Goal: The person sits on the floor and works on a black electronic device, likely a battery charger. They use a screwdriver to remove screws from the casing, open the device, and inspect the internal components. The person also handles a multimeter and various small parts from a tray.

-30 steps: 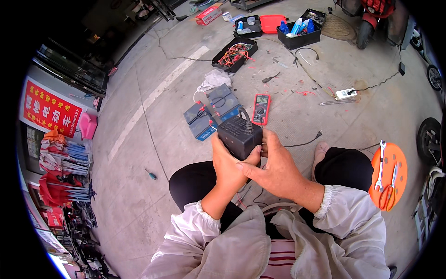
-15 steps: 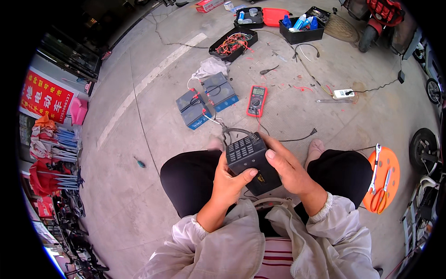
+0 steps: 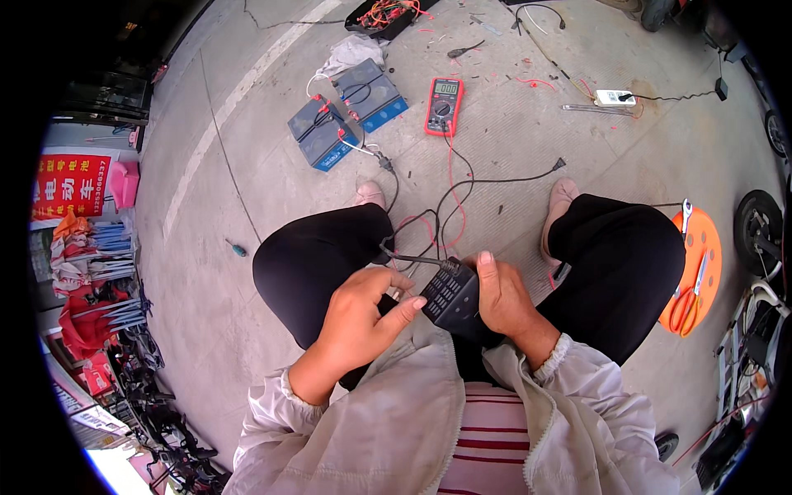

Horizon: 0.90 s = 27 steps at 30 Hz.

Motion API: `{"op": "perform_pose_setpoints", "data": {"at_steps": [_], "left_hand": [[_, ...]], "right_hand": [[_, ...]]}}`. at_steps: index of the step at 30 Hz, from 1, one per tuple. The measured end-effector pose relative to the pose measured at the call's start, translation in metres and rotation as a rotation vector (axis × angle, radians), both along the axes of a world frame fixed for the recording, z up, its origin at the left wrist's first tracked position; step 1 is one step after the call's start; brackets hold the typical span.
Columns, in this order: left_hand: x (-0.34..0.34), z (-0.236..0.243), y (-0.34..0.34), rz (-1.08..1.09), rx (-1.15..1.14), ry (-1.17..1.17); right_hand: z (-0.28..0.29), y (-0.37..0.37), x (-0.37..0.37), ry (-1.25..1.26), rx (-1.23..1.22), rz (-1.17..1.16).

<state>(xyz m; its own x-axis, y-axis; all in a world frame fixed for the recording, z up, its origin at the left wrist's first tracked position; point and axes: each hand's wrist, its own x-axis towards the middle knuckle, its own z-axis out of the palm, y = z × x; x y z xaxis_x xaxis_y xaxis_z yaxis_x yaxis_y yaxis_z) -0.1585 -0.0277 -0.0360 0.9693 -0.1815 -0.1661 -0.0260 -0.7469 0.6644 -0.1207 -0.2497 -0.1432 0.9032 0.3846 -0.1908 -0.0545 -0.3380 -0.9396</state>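
A black battery charger with a grid of vent holes on one end is tilted in front of my lap. My right hand is closed round its right side, thumb along the upper edge. By the vented end, my left hand has its fingers bent and apart; its thumb tip is at or very near the casing. Black cords run from the charger's far end toward the floor. Beyond my knees lie two grey-and-blue batteries joined by wires, beside a red multimeter with red and black leads.
On the right, an orange round stool top bears a wrench and orange-handled scissors. A white power strip, a loose plug and a small screwdriver lie on the floor. A black box of wires stands farther off.
The view has tipped nearer to my lap. The charger has come down closer to my body, and my left hand has moved off its side to the left, while the right still grips it.
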Motion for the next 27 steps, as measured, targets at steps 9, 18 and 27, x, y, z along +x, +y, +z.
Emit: {"op": "perform_pose_setpoints", "data": {"at_steps": [9, 18, 27], "left_hand": [[0.038, -0.002, 0.012, -0.430, -0.051, 0.551], [0.036, -0.007, 0.015, -0.483, -0.071, 0.768], [-0.008, -0.019, -0.001, -0.366, 0.140, 0.158]], "right_hand": [[0.019, 0.011, -0.014, -0.278, -0.101, 0.196], [0.016, 0.013, -0.022, -0.495, -0.195, 0.245], [0.016, 0.012, -0.028, -0.435, -0.200, 0.197]]}}
